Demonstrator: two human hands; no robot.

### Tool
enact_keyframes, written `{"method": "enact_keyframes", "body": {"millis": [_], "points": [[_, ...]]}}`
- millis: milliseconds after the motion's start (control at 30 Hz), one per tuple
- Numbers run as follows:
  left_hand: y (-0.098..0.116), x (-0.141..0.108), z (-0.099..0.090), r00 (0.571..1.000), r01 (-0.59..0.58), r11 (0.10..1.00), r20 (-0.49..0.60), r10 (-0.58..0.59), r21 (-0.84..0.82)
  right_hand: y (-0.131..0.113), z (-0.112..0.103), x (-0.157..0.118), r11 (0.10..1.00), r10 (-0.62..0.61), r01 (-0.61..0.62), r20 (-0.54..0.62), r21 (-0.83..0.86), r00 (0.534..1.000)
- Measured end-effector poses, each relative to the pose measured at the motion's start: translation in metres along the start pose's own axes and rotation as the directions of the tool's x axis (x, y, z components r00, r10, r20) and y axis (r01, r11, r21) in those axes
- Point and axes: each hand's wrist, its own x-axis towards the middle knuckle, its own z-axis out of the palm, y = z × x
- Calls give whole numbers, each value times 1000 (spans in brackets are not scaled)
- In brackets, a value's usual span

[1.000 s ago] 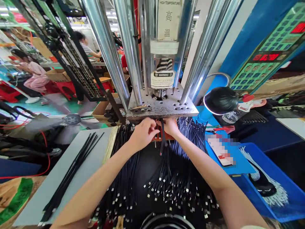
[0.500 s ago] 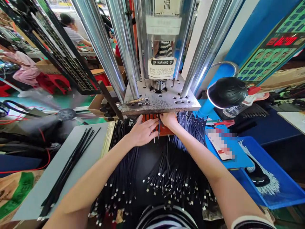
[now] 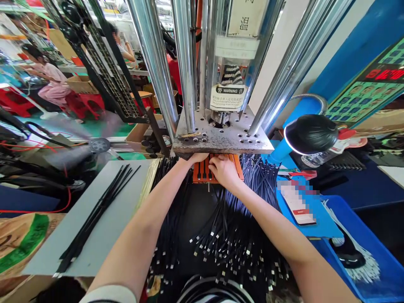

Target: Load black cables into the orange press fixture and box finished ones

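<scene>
In orange mould, black cables, in blue bin, white strands

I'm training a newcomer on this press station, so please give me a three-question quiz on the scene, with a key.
1. Multiple choice: what colour is the slotted block under the right hand?
a) blue
b) orange
c) green

2. True or false: the grey board with the loose black cables on it is on the person's right.

3. Fill in: the label above the metal plate carries the English heading "____".

Key: 1. b, orange; 2. false, it is on the person's left; 3. WARNING.
</scene>
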Motion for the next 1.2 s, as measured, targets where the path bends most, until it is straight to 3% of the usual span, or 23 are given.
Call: {"method": "enact_keyframes", "body": {"millis": [67, 133, 200, 333, 467, 533, 600, 733, 833, 933, 1067, 1200], "points": [[-13, -27, -5, 997, 77, 992, -33, -74, 103, -10, 3, -30, 989, -136, 139, 49, -43, 989], [-25, -60, -9, 989, 143, 969, -64, -133, 201, -20, 7, -60, 952, -283, 295, 142, -78, 949], [-33, -91, -9, 986, 168, 945, -42, -163, 280, -28, 12, -80, 925, -324, 361, 248, -121, 913], [-44, -115, -1, 978, 167, 930, 63, -198, 328, -36, 20, -81, 947, -89, 198, 384, -254, 919], [-55, -110, -11, 974, 211, 943, 30, -226, 257, -31, 13, -74, 980, -105, 169, 433, -110, 895], [-57, -114, -27, 969, 245, 942, -16, -248, 229, -28, 4, -77, 984, -175, 152, 380, 91, 908], [-52, -123, -46, 971, 239, 955, -60, -232, 176, -26, -7, -81, 927, -228, 132, 246, 351, 942], [-14, -147, -83, 989, 53, 970, -122, -84, -237, -30, -22, -82, 726, -188, 128, 16, 676, 982], [25, -153, -101, 994, -12, 856, -97, -44, -516, -37, -26, -79, 641, -163, 141, -45, 755, 986], [50, -150, -113, 987, -56, 819, -158, -43, -572, -43, -31, -82, 605, -157, 148, -66, 782, 985], [50, -145, -124, 945, -34, 776, -274, -180, -629, -43, -42, -99, 613, -200, 147, -27, 776, 979], [41, -150, -125, 949, 56, 626, -152, -274, -778, -39, -44, -107, 610, -185, 139, -31, 780, 982]]}}
